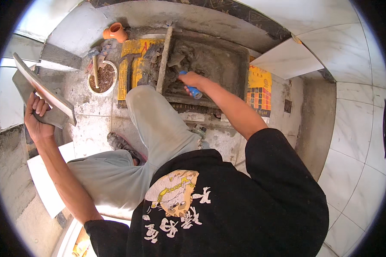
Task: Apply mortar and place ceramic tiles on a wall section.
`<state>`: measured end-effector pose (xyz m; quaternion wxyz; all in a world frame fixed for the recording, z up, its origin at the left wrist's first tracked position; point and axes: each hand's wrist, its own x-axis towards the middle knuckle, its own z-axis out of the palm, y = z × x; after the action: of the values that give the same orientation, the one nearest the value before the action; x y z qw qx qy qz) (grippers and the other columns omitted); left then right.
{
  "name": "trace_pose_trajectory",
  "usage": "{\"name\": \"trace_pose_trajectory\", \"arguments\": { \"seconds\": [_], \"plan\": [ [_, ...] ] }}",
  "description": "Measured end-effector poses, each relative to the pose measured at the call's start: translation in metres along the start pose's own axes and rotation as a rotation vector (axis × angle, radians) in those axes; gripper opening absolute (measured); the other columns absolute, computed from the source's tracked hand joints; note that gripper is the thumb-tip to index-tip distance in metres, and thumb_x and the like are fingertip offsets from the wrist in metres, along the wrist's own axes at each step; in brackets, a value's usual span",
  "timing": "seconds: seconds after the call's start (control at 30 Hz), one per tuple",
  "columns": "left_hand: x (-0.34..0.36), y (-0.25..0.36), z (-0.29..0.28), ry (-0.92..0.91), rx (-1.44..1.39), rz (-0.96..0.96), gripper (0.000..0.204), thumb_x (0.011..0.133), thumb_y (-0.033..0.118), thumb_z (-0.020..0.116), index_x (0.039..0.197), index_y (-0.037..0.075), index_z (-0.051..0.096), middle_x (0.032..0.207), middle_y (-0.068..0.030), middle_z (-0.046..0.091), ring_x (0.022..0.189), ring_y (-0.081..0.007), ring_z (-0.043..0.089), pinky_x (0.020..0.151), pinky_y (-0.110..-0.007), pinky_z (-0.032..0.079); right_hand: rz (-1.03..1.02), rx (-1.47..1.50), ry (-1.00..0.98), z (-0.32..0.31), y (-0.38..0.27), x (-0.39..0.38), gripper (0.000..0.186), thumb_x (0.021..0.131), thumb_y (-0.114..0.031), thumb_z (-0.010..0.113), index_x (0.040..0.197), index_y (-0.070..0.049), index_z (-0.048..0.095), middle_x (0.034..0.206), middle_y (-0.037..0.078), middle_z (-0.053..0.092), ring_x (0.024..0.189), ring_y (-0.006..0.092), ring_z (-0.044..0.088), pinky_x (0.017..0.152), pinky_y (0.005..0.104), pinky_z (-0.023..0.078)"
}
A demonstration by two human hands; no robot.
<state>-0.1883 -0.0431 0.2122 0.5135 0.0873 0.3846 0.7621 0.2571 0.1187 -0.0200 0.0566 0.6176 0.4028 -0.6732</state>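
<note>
Blue-handled trowel (193,88) in grey mortar (210,60)

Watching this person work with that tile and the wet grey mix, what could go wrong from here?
The left hand alone grips the tile, raised and tilted over the floor; it might slip and crack. The right hand reaches far forward with a blue-handled tool into the mortar tray, so the crouched person may lose balance. A hammer and other items lie close by, possible trip hazards.
</note>
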Motion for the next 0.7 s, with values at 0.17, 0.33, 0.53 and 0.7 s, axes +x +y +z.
{"name": "trace_pose_trajectory", "arguments": {
  "seconds": [0.17,0.33,0.53,0.7],
  "plan": [
    [0.002,-0.008,0.011,0.057,0.007,0.000,0.019,0.096,0.004,0.044,0.077,0.003,0.044,0.064,-0.0001,0.035,0.051,-0.0088,0.033,0.044,-0.022,0.032,0.002,0.054,-0.002,0.000,0.004,0.009,0.027,0.091,-0.029,0.047,0.093,-0.003,0.047,0.066,0.008,0.051,0.050,0.0177,0.052,0.042,0.0361,0.046],
    [0.005,-0.012,0.017,-0.082,0.000,0.002,0.017,0.095,0.003,0.045,0.078,0.002,0.044,0.064,0.0003,0.035,0.052,-0.0086,0.034,0.044,-0.021,0.032,0.014,-0.024,-0.006,0.032,0.023,-0.041,0.031,0.089,-0.030,0.048,0.080,-0.001,0.050,0.062,0.009,0.053,0.047,0.0187,0.053,0.041,0.0360,0.047],
    [0.012,-0.018,0.017,-0.076,-0.005,-0.047,0.016,0.095,0.003,0.045,0.078,0.002,0.045,0.064,0.0002,0.035,0.052,-0.0086,0.034,0.043,-0.021,0.033,0.009,-0.288,-0.063,-0.014,0.003,-0.043,0.035,0.089,-0.031,0.049,0.073,-0.001,0.051,0.060,0.010,0.054,0.045,0.0199,0.053,0.040,0.0363,0.046],
    [0.009,-0.017,0.013,-0.064,-0.018,-0.066,0.017,0.094,0.002,0.046,0.078,0.003,0.044,0.066,-0.0002,0.037,0.051,-0.0088,0.035,0.043,-0.021,0.033,-0.041,-0.186,-0.026,0.019,0.008,-0.028,0.031,0.089,-0.029,0.049,0.078,0.000,0.050,0.060,0.010,0.053,0.048,0.0201,0.052,0.042,0.0362,0.045]
  ]
}}
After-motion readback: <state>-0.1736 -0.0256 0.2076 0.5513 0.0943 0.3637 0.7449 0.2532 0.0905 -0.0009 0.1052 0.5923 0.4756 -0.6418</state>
